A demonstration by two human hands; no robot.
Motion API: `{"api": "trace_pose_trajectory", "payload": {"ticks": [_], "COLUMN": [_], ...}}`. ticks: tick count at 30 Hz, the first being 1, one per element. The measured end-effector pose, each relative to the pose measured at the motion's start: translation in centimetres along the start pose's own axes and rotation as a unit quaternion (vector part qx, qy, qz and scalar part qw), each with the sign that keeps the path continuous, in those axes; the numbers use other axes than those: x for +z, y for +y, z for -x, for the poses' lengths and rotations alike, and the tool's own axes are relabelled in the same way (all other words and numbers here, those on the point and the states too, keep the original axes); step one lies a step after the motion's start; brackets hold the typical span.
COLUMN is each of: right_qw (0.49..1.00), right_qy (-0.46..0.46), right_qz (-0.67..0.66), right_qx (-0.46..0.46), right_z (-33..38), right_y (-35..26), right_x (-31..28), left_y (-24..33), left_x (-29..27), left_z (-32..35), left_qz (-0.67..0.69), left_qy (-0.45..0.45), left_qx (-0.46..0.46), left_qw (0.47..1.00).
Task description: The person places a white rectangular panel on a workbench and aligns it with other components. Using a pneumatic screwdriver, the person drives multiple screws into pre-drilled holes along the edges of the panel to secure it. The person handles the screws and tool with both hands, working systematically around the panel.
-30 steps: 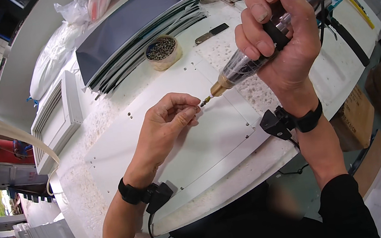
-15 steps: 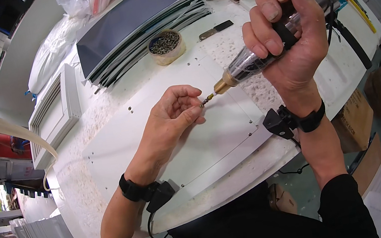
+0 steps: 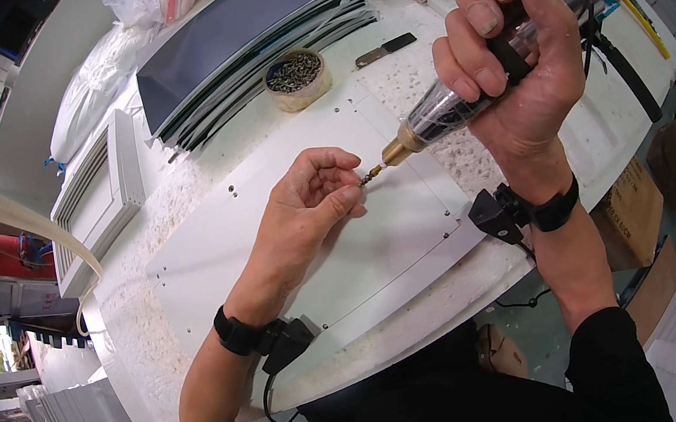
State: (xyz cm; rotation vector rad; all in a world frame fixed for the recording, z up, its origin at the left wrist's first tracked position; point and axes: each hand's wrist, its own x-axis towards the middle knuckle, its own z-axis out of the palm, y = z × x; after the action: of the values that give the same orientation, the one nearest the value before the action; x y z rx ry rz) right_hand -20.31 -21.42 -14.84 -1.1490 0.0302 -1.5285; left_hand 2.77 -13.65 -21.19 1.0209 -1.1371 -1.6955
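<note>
My right hand [image 3: 531,61] is wrapped round a silver, air-tool-like power screwdriver [image 3: 433,114] with a brass-coloured nose, tilted down to the left. Its bit points at the fingertips of my left hand [image 3: 301,203]. There, thumb and forefinger pinch a small dark screw [image 3: 364,180], lined up with the bit tip; whether the two touch is hard to tell. Both hands are over a flat white panel [image 3: 282,304] on the workbench. Several small screws sit on it, mostly along its edges, and a round tub of screws [image 3: 296,76] stands behind.
Behind the tub lies a stack of dark-faced panels [image 3: 239,32]. A flat knife-like tool [image 3: 385,51] rests to the tub's right. A white slatted frame [image 3: 102,200] is at the left, beside a pale hose [image 3: 49,230]. Pliers-like black handles [image 3: 627,81] lie at the right.
Almost nothing differs. Both hands, the screwdriver and the bench appear shifted very slightly in the picture, with the screw still pinched at the bit.
</note>
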Motion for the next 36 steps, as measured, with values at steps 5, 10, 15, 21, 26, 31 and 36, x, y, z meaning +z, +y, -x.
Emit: {"api": "trace_pose_trajectory", "payload": {"ticks": [5,10,15,21,26,31,36], "right_qw": [1.000,1.000,0.999,0.995,0.977,0.970,0.970], "right_qy": [-0.005,-0.011,-0.033,-0.025,-0.042,-0.075,-0.063], "right_qz": [-0.013,-0.004,0.007,0.084,0.196,0.224,0.223], "right_qx": [-0.003,-0.017,-0.012,0.047,0.069,0.059,0.076], "right_z": [-0.1,-0.1,-0.6,-3.2,-5.6,-6.9,-6.4], "right_y": [0.0,-0.4,-0.4,0.6,2.0,4.4,4.5], "right_x": [-0.4,0.6,1.2,3.4,4.9,3.7,3.3], "left_y": [0.0,-0.6,-0.6,0.5,1.3,0.2,-0.1], "left_x": [-0.2,-0.8,-0.9,-1.5,-1.4,-1.9,-2.1], "left_z": [-0.1,-0.2,-0.4,-3.3,-6.3,-7.9,-8.2], "left_qz": [0.018,0.071,0.041,-0.235,-0.307,-0.303,-0.323], "left_qy": [-0.011,-0.014,-0.005,0.057,0.058,0.068,0.067], "left_qx": [-0.001,0.001,0.018,0.135,0.158,0.176,0.177], "left_qw": [1.000,0.997,0.999,0.961,0.937,0.934,0.927]}}
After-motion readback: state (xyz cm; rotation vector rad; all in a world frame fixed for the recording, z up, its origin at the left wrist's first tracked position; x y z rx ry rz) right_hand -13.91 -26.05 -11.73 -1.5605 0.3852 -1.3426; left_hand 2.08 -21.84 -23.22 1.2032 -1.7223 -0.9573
